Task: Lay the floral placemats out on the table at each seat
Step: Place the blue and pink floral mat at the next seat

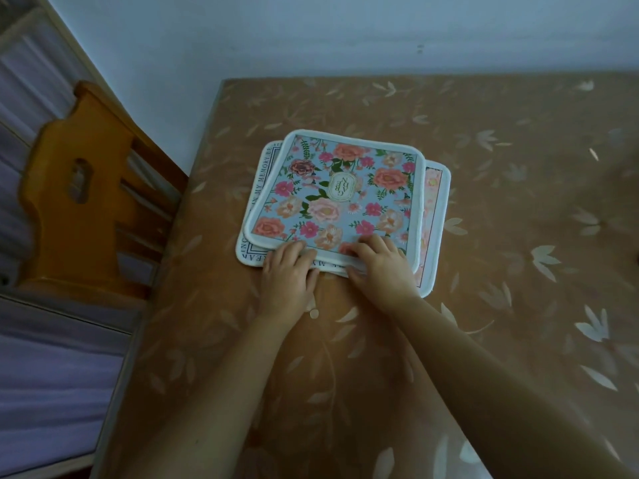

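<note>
Both forearms reaching in from the near edge of the leaf-patterned tablecloth [484, 167]. Left hand [288, 276] flat, fingers [294, 248] loosely spread on the near rim of the stack, gripping nothing visible. Right hand [378, 267] closer to the top mat's near-right corner, fingertips pressing on top, thumb seemingly tucked under the edge; a true pinch impossible to confirm. Just beyond the fingers, blue floral placemat [342, 191], near-square, crossways atop a lettered placemat [257, 188] and a pink one [434, 202], their long axis left to right. Wooden chair [86, 188] at far left, probably one seat.
</note>
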`<control>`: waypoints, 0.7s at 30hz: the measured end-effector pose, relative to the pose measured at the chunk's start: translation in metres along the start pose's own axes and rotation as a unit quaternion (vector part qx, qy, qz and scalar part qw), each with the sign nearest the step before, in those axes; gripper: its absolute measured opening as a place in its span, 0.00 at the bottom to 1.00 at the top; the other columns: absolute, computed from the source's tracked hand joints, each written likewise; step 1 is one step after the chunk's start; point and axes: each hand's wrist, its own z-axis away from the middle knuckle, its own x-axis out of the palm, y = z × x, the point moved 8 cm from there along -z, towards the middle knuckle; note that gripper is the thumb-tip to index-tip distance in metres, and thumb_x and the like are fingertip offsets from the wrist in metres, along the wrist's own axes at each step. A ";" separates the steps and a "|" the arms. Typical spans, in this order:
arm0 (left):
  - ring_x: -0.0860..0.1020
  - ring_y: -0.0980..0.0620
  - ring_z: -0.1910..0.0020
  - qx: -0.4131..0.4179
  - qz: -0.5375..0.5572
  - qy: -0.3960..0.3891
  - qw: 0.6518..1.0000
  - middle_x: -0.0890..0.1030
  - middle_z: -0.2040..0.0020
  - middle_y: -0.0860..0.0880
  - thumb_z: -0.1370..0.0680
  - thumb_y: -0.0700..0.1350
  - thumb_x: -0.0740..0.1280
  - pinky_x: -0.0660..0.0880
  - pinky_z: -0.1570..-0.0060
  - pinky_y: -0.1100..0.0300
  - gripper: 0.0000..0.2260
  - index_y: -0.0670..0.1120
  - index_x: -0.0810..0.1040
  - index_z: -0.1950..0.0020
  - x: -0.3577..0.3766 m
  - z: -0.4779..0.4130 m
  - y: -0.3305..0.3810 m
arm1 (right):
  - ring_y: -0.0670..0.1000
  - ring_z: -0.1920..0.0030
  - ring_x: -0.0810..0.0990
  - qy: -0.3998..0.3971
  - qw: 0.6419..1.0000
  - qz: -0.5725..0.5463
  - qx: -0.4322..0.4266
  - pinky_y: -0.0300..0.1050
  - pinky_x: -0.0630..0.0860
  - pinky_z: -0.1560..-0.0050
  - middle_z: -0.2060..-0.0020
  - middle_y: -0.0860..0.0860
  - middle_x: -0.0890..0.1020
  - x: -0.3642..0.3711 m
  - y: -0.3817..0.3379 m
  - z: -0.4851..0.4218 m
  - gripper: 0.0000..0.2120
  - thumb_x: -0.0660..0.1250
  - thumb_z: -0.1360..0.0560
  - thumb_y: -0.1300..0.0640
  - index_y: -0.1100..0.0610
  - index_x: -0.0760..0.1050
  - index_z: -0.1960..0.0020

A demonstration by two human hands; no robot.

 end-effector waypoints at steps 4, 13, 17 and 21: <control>0.74 0.37 0.41 0.006 0.029 0.016 0.999 0.79 0.45 0.39 0.30 0.41 0.72 0.68 0.41 0.39 0.12 0.40 0.79 0.47 0.007 -0.010 -0.005 | 0.60 0.42 0.72 0.026 0.999 0.001 -0.023 0.57 0.71 0.42 0.45 0.57 0.78 0.001 -0.002 -0.004 0.16 0.69 0.31 0.53 0.56 0.75 0.44; 0.75 0.38 0.44 0.044 0.073 0.007 0.996 0.80 0.46 0.41 0.33 0.41 0.74 0.69 0.45 0.41 0.15 0.42 0.80 0.47 0.007 -0.026 -0.006 | 0.63 0.48 0.75 -0.007 0.993 0.040 -0.114 0.60 0.77 0.52 0.50 0.60 0.80 -0.004 -0.014 -0.010 0.14 0.68 0.29 0.56 0.62 0.77 0.46; 0.78 0.40 0.49 0.090 0.091 0.008 0.992 0.81 0.51 0.41 0.34 0.38 0.75 0.72 0.49 0.44 0.12 0.41 0.81 0.52 0.003 -0.028 0.002 | 0.62 0.56 0.79 0.052 0.992 0.006 -0.113 0.57 0.80 0.59 0.58 0.60 0.83 -0.013 -0.014 -0.007 0.08 0.70 0.31 0.60 0.64 0.80 0.56; 0.80 0.42 0.54 0.108 0.118 0.028 0.987 0.82 0.56 0.41 0.33 0.33 0.73 0.76 0.52 0.47 0.05 0.38 0.81 0.58 0.001 -0.026 0.011 | 0.62 0.56 0.79 0.069 0.993 -0.025 -0.098 0.55 0.80 0.59 0.59 0.59 0.83 -0.015 -0.013 -0.004 0.06 0.70 0.31 0.60 0.63 0.80 0.57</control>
